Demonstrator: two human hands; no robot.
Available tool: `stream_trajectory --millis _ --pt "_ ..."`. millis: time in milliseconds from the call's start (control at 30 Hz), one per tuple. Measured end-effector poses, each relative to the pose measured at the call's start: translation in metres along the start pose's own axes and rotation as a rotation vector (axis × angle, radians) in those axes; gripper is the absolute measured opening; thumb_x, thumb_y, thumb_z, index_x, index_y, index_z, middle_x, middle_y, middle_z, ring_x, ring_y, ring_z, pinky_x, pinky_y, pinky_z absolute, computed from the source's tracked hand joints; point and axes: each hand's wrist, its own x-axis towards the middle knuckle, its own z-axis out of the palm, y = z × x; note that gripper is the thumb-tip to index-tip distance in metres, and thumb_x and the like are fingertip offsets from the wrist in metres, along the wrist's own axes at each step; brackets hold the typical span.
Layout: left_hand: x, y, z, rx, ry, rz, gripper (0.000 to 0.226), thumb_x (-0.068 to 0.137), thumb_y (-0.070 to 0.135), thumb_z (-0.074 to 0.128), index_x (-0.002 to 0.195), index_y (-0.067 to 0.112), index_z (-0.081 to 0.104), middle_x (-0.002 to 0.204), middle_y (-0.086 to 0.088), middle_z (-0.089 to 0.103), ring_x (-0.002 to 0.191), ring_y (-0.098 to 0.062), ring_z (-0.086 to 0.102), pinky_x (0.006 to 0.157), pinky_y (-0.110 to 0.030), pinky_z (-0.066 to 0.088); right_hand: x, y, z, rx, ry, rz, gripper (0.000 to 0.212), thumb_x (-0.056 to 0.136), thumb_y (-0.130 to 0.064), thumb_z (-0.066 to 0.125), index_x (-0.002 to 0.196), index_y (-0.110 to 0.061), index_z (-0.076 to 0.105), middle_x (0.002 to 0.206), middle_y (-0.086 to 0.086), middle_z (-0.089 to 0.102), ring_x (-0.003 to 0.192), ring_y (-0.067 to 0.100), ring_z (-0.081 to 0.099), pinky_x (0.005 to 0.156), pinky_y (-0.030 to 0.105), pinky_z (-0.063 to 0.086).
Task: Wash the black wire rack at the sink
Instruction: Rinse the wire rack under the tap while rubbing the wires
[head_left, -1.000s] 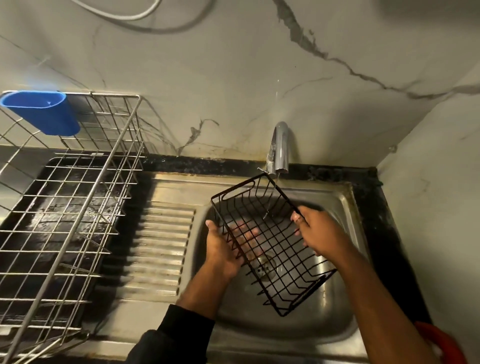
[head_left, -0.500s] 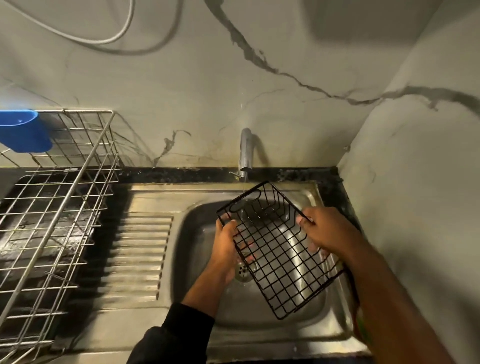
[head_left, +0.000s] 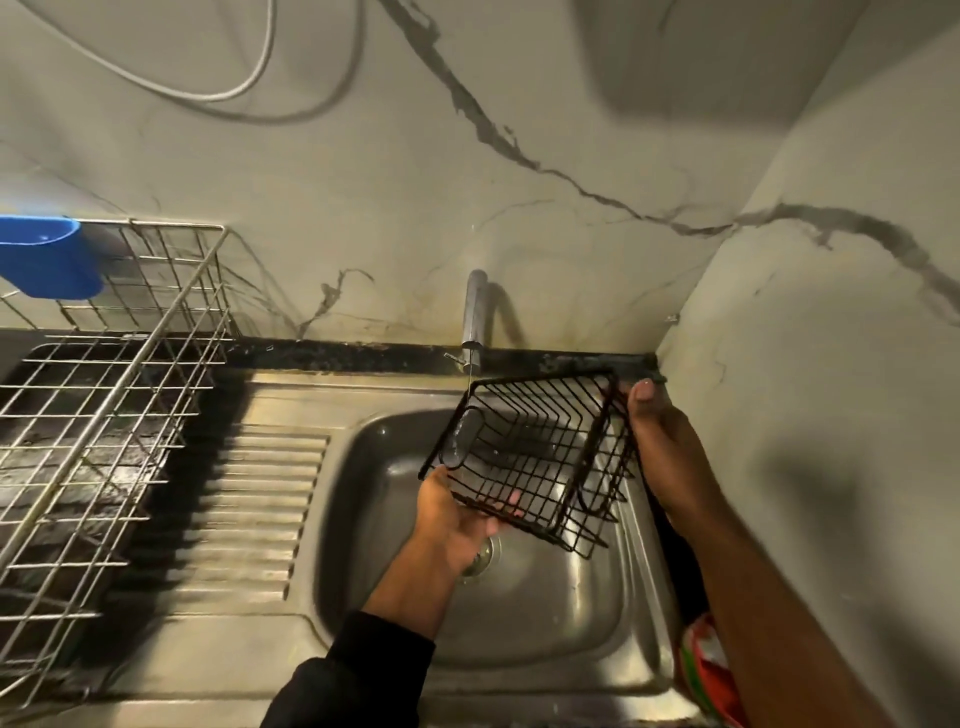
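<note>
A: Layout?
B: Steel sink (head_left: 597, 670) with ribbed drainboard (head_left: 249, 509) to its left. Silver dish rack (head_left: 104, 395) far left, blue cup (head_left: 47, 262) hooked on its rim.
A: Rack?
B: Black wire rack (head_left: 535, 462) held tilted over the basin, its far corner just under the tap (head_left: 474, 317); thin stream running.
A: Hands?
B: Left hand (head_left: 457, 519) under the near-left edge, fingers curled onto the wire. Right hand (head_left: 665, 452) clamped on the right side, thumb on the top corner.
</note>
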Motion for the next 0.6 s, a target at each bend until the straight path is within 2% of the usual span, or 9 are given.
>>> stream_trajectory --millis 67,133,200,267,300,400,500,567,600 --pt "-0.005 0.000 0.002 -0.064 -0.026 -0.049 0.028 0.100 0.024 0.043 0.098 0.003 0.062 0.095 -0.027 0.071 0.088 -0.042 0.068 0.075 -0.059 0.057 -0.006 -0.007 0.001 -0.064 -0.059 -0.085 0.053 0.092 -0.066 0.035 0.133 -0.039 0.054 0.130 -0.017 0.056 0.117 -0.008 0.051 0.094 0.017 0.039" --pt "-0.012 0.001 0.006 -0.126 -0.029 -0.098 0.032 0.102 0.025 0.043 0.086 0.003 0.058 0.097 -0.030 0.068 0.093 -0.043 0.065 0.070 -0.059 0.051 -0.007 -0.005 0.003 -0.076 -0.101 -0.114 0.054 0.095 -0.054 0.036 0.147 -0.039 0.041 0.138 -0.021 0.043 0.123 -0.005 0.046 0.094 0.013 0.035" --pt "-0.016 0.001 0.006 -0.165 -0.050 -0.125 0.029 0.102 0.025 0.043 0.087 0.004 0.055 0.101 -0.031 0.066 0.097 -0.044 0.064 0.071 -0.059 0.049 -0.009 0.000 0.007 -0.004 -0.101 -0.109 0.055 0.097 -0.058 0.036 0.150 -0.043 0.033 0.149 -0.020 0.037 0.134 0.006 0.042 0.105 0.027 0.039" --pt "-0.016 0.001 0.005 -0.178 -0.072 -0.120 0.028 0.102 0.025 0.043 0.087 0.004 0.055 0.093 -0.030 0.069 0.092 -0.043 0.065 0.072 -0.059 0.050 -0.013 0.003 0.012 0.076 -0.108 -0.062 0.057 0.093 -0.068 0.036 0.148 -0.053 0.030 0.156 -0.013 0.038 0.137 0.012 0.043 0.111 0.041 0.038" --pt "-0.014 0.001 0.004 -0.175 -0.083 -0.122 0.029 0.103 0.025 0.042 0.089 0.003 0.056 0.091 -0.030 0.071 0.091 -0.043 0.065 0.074 -0.060 0.052 -0.014 0.002 0.016 0.117 -0.102 -0.023 0.060 0.090 -0.073 0.037 0.146 -0.055 0.031 0.157 -0.011 0.038 0.136 0.012 0.044 0.110 0.043 0.037" --pt "-0.008 0.001 0.002 -0.138 -0.118 -0.140 0.021 0.103 0.021 0.041 0.103 0.002 0.051 0.118 -0.035 0.063 0.096 -0.047 0.066 0.083 -0.061 0.056 -0.015 -0.001 0.022 0.252 -0.062 0.051 0.079 0.070 -0.087 0.053 0.141 -0.054 0.041 0.150 -0.014 0.046 0.134 0.011 0.046 0.109 0.047 0.038" --pt "0.002 0.003 0.001 -0.100 -0.149 -0.140 0.015 0.104 0.015 0.043 0.112 0.003 0.048 0.122 -0.034 0.057 0.090 -0.044 0.066 0.089 -0.053 0.055 -0.012 -0.005 0.021 0.341 -0.065 0.026 0.077 0.072 -0.079 0.063 0.138 -0.041 0.050 0.140 -0.008 0.058 0.129 0.019 0.056 0.103 0.061 0.046" --pt "0.008 0.003 0.000 -0.066 -0.176 -0.153 0.023 0.104 0.016 0.043 0.119 0.000 0.050 0.117 -0.031 0.059 0.092 -0.042 0.065 0.093 -0.049 0.055 -0.013 -0.010 0.020 0.413 -0.065 0.008 0.076 0.073 -0.073 0.069 0.135 -0.030 0.054 0.137 -0.002 0.060 0.122 0.020 0.062 0.096 0.057 0.053" --pt "0.010 0.004 -0.001 -0.038 -0.197 -0.169 0.029 0.104 0.018 0.043 0.122 -0.004 0.051 0.112 -0.029 0.061 0.092 -0.041 0.066 0.089 -0.048 0.058 -0.014 -0.012 0.020 0.439 -0.060 0.004 0.075 0.073 -0.070 0.071 0.132 -0.027 0.055 0.136 0.001 0.061 0.121 0.021 0.063 0.094 0.054 0.055"
